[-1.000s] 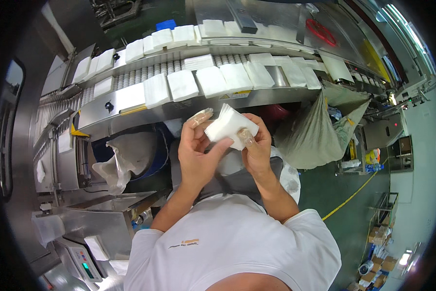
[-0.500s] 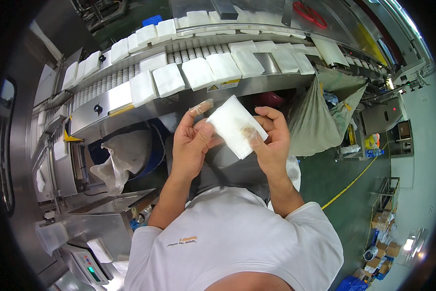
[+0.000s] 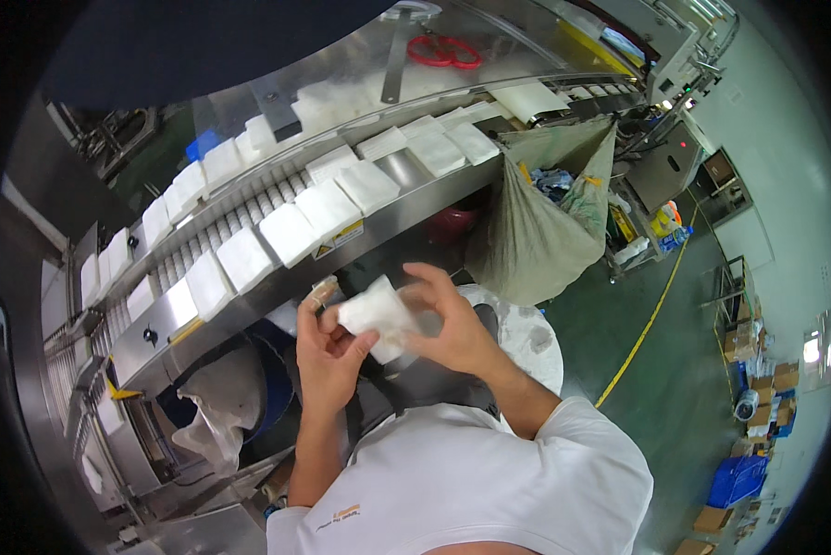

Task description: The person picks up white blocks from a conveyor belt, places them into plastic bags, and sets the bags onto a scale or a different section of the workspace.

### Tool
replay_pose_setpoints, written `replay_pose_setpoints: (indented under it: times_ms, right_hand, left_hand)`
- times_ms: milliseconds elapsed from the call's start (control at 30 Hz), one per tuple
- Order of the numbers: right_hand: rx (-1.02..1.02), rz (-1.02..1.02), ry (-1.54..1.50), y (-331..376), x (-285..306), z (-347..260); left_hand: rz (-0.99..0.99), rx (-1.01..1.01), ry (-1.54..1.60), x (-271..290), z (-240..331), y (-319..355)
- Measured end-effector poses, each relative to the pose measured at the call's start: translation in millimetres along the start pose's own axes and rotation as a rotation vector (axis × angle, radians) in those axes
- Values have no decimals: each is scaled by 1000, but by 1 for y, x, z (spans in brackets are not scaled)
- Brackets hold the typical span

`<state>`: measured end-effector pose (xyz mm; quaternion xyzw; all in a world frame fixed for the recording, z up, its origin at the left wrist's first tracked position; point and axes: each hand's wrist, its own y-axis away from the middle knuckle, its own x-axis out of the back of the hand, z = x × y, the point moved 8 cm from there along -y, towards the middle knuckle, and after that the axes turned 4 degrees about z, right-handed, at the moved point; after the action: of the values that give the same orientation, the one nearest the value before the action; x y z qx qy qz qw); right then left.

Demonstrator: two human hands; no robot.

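A folded white pad, soft like tissue or cloth, is held up in front of my body, below the conveyor's near edge. My left hand grips its left and lower side, thumb on the front. One left finger wears a clear wrapping at its tip. At the pad's right side is my right hand, with forefinger and thumb around that edge. Those fingers are smeared by motion, so their grip on the pad is unclear. Similar white pads lie in a row along the near conveyor ledge.
Beyond my hands runs a roller conveyor with metal rails. Red-handled scissors rest on the clear cover behind it. To the right hangs a grey-green cloth sack. A white round stool is by my right arm; a lined bin stands at left.
The view has turned, and the conveyor now slants up to the right. The pad, spread flat between both hands before, now looks smaller and bent. My right fingers have moved and blurred.
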<state>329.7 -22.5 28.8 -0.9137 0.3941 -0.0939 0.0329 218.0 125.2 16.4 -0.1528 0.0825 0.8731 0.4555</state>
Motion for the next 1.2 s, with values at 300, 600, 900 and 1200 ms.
replay_pose_setpoints:
  times_ms: [300, 600, 900, 1200]
  right_hand:
    - [116, -313, 400, -11, -14, -10]
    - [-91, -208, 99, 0, 10, 9]
    - [-184, -254, 123, 1, 8, 33]
    - [-208, -317, 228, -15, -26, 62]
  left_hand:
    - [-251, -252, -878, -28, 5, -1]
    - [-374, -56, -336, -26, -3, -4]
    - [-374, 20, -476, -11, -24, -6]
    - [-273, 1, -455, 32, -26, -9]
